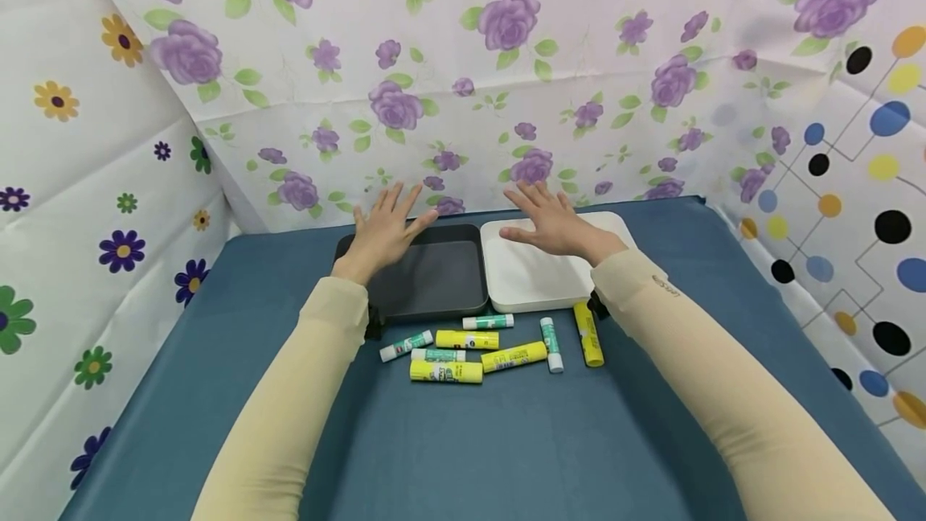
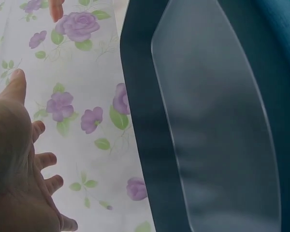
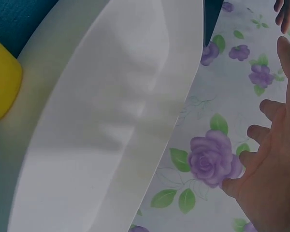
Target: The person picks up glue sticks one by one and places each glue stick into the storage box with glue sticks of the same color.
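My left hand point(image 1: 385, 233) hovers over the left part of a black tray point(image 1: 434, 276), its fingers spread and nothing in them. Over the white tray point(image 1: 535, 280) is my right hand point(image 1: 551, 223), likewise spread and holding nothing. The two trays stand side by side. In front of them lie several yellow glue sticks point(image 1: 467, 340) and several smaller white-and-green glue sticks point(image 1: 488, 322). One yellow glue stick point(image 1: 588, 334) lies close to the right wrist, near the white tray's front corner. Both wrist views show the palms above the trays, fingers apart.
A blue cloth point(image 1: 463, 449) covers the table. Behind the trays hangs a sheet with purple roses point(image 1: 396, 105). Flowered cloth point(image 1: 121, 251) borders the left side, and a sheet with coloured dots point(image 1: 890, 227) borders the right.
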The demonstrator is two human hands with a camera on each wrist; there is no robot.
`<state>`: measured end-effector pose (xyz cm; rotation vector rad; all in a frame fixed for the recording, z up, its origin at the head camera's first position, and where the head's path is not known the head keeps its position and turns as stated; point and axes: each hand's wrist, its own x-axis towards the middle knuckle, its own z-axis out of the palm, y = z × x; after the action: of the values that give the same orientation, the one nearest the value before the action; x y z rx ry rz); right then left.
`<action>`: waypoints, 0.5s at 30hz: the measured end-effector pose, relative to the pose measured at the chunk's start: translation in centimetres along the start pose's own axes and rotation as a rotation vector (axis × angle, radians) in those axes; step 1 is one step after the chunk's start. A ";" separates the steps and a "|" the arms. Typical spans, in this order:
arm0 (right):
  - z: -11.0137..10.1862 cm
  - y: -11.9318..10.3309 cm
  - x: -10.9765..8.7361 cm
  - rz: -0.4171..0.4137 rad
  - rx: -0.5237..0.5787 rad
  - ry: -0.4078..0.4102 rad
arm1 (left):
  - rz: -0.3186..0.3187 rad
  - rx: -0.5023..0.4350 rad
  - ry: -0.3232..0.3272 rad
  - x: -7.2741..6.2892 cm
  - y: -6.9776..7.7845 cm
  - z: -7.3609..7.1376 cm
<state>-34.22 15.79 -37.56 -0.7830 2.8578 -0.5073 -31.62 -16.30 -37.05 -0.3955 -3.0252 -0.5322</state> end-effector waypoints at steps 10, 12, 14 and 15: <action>0.3 -0.1 -0.8 -0.030 0.021 0.025 | -0.006 -0.049 -0.021 -1.5 -1.3 -0.6; 0.4 -0.2 -1.0 -0.041 0.025 0.028 | -0.014 -0.053 -0.024 -1.7 -1.6 -0.7; 0.5 -0.2 -1.2 -0.051 0.020 0.033 | -0.022 -0.058 -0.027 -1.9 -1.8 -0.7; 0.5 -0.2 -1.3 -0.056 0.024 0.035 | -0.024 -0.061 -0.028 -2.0 -1.9 -0.8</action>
<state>-32.86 16.16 -37.90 -0.8603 2.8628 -0.5660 -30.19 -18.75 -37.13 -0.3725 -3.0500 -0.6265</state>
